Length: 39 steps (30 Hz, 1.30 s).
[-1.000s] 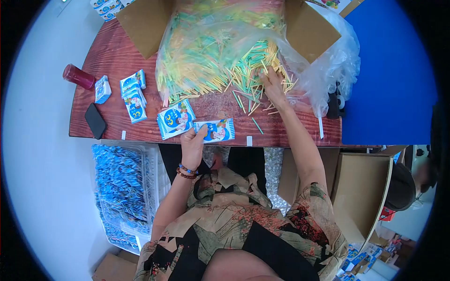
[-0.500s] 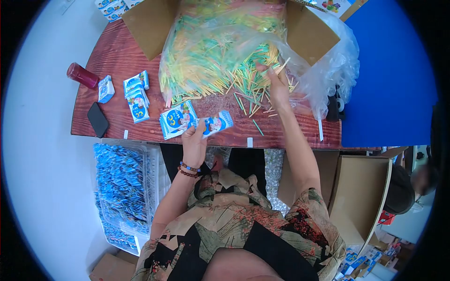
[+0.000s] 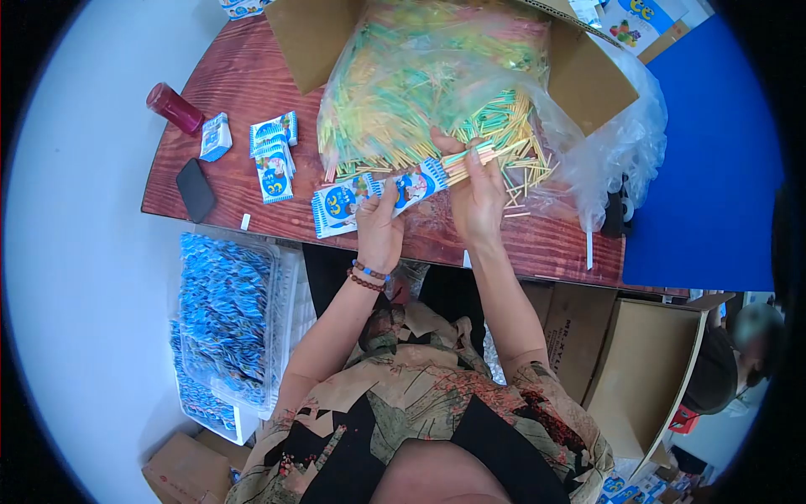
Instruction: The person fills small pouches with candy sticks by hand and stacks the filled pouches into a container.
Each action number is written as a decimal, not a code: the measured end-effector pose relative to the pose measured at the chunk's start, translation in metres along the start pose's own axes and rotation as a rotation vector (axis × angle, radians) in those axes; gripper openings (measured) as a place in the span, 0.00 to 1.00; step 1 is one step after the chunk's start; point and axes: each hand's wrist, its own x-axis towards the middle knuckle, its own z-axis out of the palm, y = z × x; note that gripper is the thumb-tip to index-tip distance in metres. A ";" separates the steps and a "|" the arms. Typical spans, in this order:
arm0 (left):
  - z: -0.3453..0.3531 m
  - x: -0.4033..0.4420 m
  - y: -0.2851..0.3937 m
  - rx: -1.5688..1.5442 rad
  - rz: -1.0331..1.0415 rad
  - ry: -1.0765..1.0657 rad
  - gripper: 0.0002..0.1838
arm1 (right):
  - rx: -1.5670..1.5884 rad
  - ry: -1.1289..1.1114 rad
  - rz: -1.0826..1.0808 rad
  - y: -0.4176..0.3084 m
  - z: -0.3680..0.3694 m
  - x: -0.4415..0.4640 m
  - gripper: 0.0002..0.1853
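Observation:
My left hand (image 3: 380, 228) is closed, pinching a blue-and-white printed packet (image 3: 417, 185) just over the front of the table. A second such packet (image 3: 338, 208) lies against the fingers on the left; whether it is held too I cannot tell. In my right hand (image 3: 482, 202) is a small bundle of thin pastel sticks (image 3: 457, 173), pinched between thumb and fingers. The bundle's left ends meet the packet's right end; whether they are inside its mouth is unclear. Behind the hands, a clear bag (image 3: 395, 101) full of loose sticks spills onto the table.
On the left stand a red cup (image 3: 175, 107), a small packet box (image 3: 216, 137), a dark phone-like slab (image 3: 196, 190) and several packets (image 3: 274, 160). Cardboard flaps (image 3: 592, 80) rise around the bag. Below the table edge sits a clear tub (image 3: 227, 311) of blue packets.
My right hand has come left and toward me from the stick pile, bringing a bundle to the packet. My left hand still holds the packet. The whole view has shifted slightly.

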 end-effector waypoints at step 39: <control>0.035 0.093 -0.088 -0.292 -0.257 -0.169 0.15 | -0.321 -0.008 -0.024 -0.035 -0.058 0.059 0.26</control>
